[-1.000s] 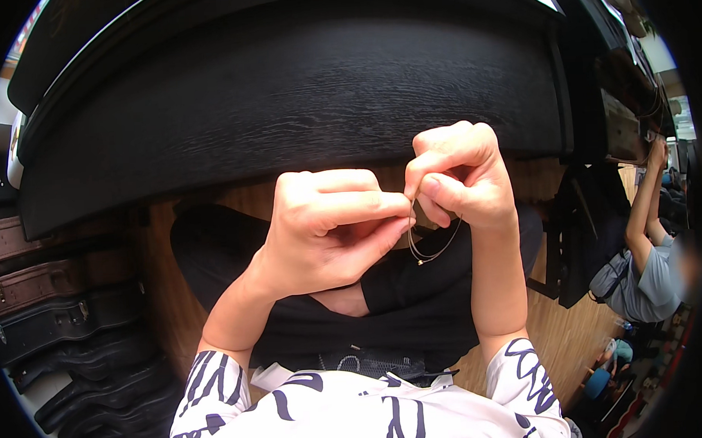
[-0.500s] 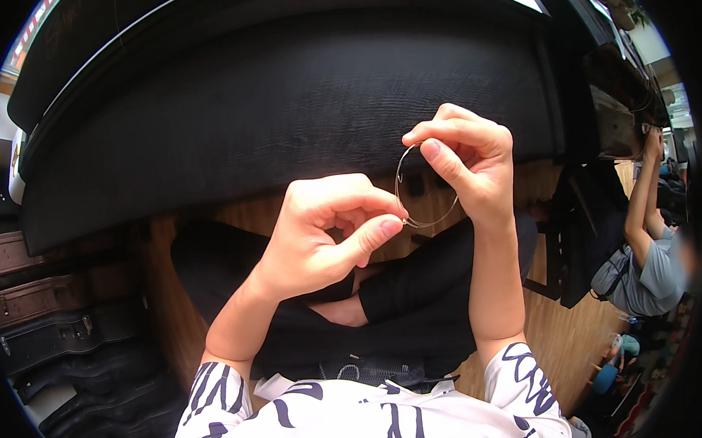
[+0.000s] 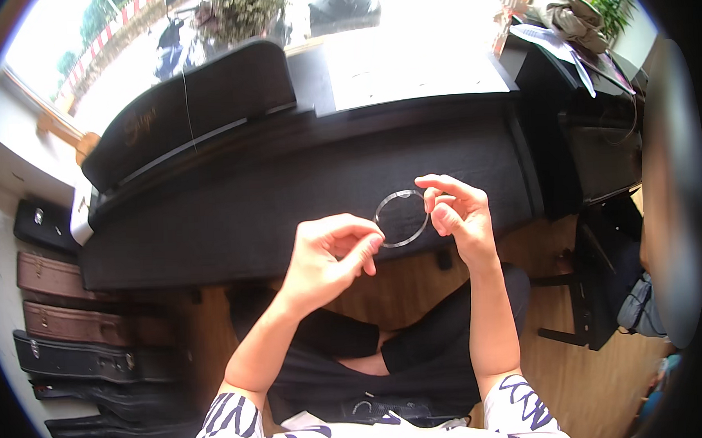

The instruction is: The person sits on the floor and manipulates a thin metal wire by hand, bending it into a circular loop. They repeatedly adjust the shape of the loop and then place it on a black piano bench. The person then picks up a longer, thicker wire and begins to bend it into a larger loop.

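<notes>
Both bare forearms rose from the lower edge, out of short patterned sleeves, and converged toward the middle of the view. The left hand [image 3: 330,253] was held back-up with its fingers curled and the thumb pressed against the index fingertip in a pinch directed to the right. The right hand [image 3: 459,213] stood higher on a nearly upright forearm, wrist bent, its index finger extended leftward over the thumb in a second pinch while the other fingers were folded toward the palm.
</notes>
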The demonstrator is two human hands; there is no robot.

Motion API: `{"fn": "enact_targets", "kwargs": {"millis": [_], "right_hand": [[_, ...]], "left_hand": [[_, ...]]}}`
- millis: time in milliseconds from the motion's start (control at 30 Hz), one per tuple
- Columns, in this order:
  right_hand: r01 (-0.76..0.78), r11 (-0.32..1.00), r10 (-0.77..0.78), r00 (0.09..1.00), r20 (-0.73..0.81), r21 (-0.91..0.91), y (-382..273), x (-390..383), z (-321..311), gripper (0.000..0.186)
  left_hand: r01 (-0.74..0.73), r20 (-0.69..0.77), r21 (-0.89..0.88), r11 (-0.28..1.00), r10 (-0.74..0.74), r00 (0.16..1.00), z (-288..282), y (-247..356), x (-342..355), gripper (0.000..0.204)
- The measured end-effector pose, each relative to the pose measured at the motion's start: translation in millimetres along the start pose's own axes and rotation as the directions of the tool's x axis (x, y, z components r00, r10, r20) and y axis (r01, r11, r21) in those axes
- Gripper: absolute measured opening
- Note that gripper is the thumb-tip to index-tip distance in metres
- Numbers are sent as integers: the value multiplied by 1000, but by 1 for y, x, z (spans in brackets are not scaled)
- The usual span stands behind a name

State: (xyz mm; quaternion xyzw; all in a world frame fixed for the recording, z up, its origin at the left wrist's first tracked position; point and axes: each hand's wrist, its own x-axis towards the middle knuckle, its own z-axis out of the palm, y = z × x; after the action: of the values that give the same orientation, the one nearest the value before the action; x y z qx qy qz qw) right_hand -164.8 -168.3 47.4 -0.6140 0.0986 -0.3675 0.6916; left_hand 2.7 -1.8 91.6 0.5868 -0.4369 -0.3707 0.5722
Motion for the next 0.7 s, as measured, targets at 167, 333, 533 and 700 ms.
{"fn": "enact_targets", "kwargs": {"millis": [167,333,533,700], "right_hand": [[-134,991,133,983,-126,3,11,1,-22,29],[-205,974,215,970,-109,97,5,-8,-44,15],[-174,964,190,980,-62,201,14,-6,-51,14],[-143,978,144,990,4,153,18,-4,-51,15]], "left_hand": [[-96,-37,169,981,104,994,-9,34,79,11],[-57,-146,376,925,119,982,8,38,167,13],[23,-223,593,805,137,965,-28,29,275,22],[195,-275,797,572,57,960,-44,37,303,23]]}}
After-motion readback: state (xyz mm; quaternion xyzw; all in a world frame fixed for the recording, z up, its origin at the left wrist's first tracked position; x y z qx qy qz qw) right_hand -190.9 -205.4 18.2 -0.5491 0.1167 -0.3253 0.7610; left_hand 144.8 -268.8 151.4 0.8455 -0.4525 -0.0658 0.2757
